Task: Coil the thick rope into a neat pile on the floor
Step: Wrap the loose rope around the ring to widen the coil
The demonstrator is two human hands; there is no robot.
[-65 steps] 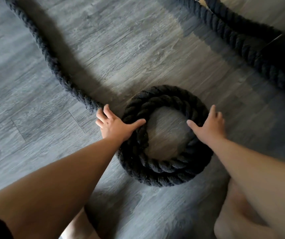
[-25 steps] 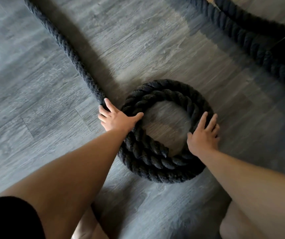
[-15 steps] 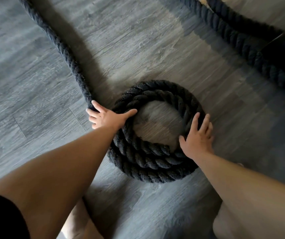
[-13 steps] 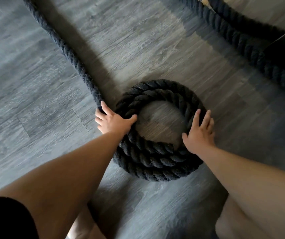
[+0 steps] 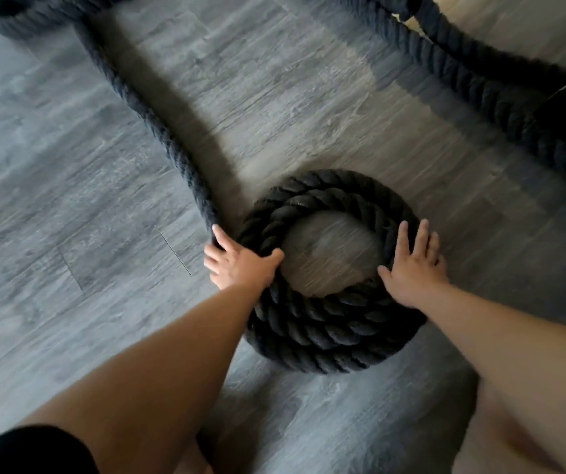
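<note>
- So, rope (image 5: 329, 331) is part-wound: a coil (image 5: 326, 186) of approx. two turns lies flat on floor (image 5: 69, 200), centre-right of view, just in front of the person.
- L hand (image 5: 240, 265) sits on coil's left edge, right where the tail (image 5: 158, 131) joins it. Fingers fairly straight, pointing up-left along tail, thumb spread across the top turn. Looks like pressing, not wrapped round.
- R hand (image 5: 411, 268) lies flat on coil's right side, palm down, fingers spread & straight, thumb toward the hollow centre. Grips nothing, just pins the coil.
- Key relation: tail leaves coil at L hand & runs away up-left, long axis diagonal to top-left corner, where it bends out of view. So free rope lies on the L side, away from the body. L hand touches it; R hand is well apart, w/ the whole coil between.
- Judgement: next wrap prob. needs L hand to draw tail in & lead it round coil's far side toward R, w/ R pinning vs. slide or spin.
- Risk: rope looks stiff & heavy. A pull w/o the pin could drag the coil or tip the top turn off.
- Another thick run (image 5: 473, 83) crosses top-right; can't tell if same rope. If so, plenty left, so task is early-ish.
</note>
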